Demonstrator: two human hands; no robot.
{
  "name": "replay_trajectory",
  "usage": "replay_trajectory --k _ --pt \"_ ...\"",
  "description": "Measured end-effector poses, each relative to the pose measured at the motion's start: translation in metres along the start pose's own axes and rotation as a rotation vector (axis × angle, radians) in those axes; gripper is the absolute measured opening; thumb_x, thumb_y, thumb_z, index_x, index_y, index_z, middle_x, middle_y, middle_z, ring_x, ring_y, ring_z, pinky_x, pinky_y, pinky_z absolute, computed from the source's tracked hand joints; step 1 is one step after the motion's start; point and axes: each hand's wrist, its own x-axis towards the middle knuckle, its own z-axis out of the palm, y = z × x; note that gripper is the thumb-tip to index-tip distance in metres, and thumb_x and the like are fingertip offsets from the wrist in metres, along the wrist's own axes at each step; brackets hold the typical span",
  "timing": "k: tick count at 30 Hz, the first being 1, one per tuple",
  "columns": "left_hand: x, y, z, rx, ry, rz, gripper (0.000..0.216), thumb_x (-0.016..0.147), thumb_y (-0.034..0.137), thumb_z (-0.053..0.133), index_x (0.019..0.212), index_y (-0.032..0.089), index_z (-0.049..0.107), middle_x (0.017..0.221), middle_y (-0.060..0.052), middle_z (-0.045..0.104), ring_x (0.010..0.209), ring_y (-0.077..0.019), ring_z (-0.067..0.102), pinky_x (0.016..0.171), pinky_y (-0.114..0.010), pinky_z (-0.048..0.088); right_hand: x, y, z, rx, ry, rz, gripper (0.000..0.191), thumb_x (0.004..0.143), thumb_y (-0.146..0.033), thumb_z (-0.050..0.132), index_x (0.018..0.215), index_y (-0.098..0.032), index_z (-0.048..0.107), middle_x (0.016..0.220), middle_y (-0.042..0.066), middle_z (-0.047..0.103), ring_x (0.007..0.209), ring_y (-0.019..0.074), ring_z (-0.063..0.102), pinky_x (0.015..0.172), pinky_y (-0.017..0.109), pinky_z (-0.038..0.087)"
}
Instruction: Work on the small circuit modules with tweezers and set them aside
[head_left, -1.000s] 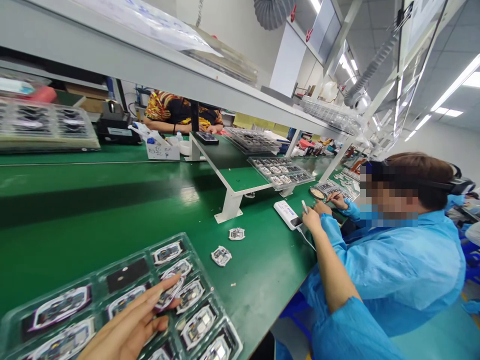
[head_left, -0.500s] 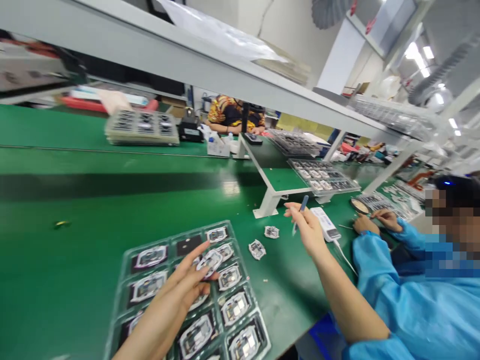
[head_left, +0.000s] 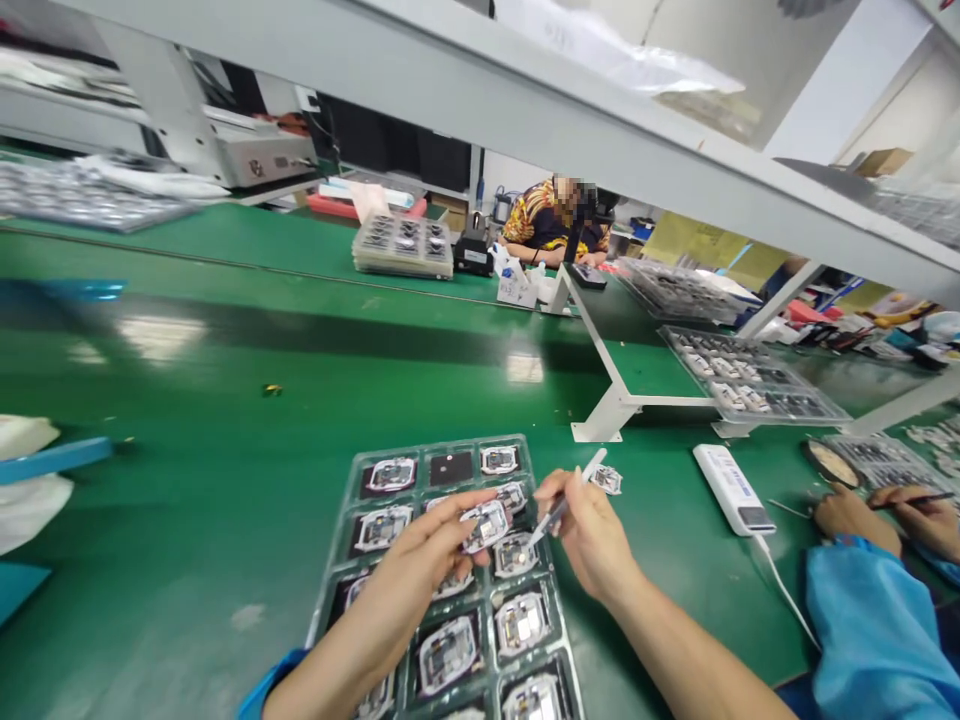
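Note:
A small white-framed electronic module [head_left: 486, 525] with a circuit board is pinched between the fingers of my left hand [head_left: 424, 550], just above a clear compartment tray [head_left: 345, 515]. Similar modules sit in most of the visible compartments; one compartment in the far row shows only a black pad [head_left: 450, 468]. My right hand [head_left: 592, 540] grips a slim pale stick-like tool [head_left: 595, 465], its thin lower end close to the right side of the held module. Whether the tip touches anything, I cannot tell. Behind my right hand another module [head_left: 606, 480] lies loose on the green table.
A white raised stand [head_left: 600, 412] is beyond my right hand, with module trays [head_left: 750, 375] near it. To the right lie a white corded device [head_left: 731, 490] and a co-worker's hands [head_left: 855, 515]. A shelf beam [head_left: 450, 90] crosses overhead. Another person sits opposite.
My right hand has come left with the tool, close to the module in my left hand. The view has swung left, so the scene sits further right.

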Motion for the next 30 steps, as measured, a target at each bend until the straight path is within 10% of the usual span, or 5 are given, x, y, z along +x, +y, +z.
replay_trajectory --k 13,30 --pt "-0.007 -0.008 0.007 0.117 0.041 0.060 0.032 0.078 0.045 0.066 0.099 0.023 0.075 0.090 -0.004 0.067 0.065 -0.0163 0.059 0.056 -0.027 0.039 -0.011 0.012 -0.001 -0.165 0.026 -0.151 0.013 0.067 -0.023 0.084 0.076 -0.023 0.074 0.078 0.000 0.074 0.077 0.0166 0.067 0.075 0.029 0.052" --pt "-0.007 -0.008 0.012 0.157 -0.008 0.040 0.028 0.079 0.047 0.066 0.091 0.022 0.072 0.092 -0.002 0.064 0.072 -0.0160 0.055 0.056 -0.023 0.045 -0.013 0.015 0.003 -0.079 -0.057 -0.124 0.014 0.070 -0.028 0.082 0.073 -0.022 0.070 0.075 0.000 0.074 0.072 0.0168 0.069 0.068 0.029 0.054"
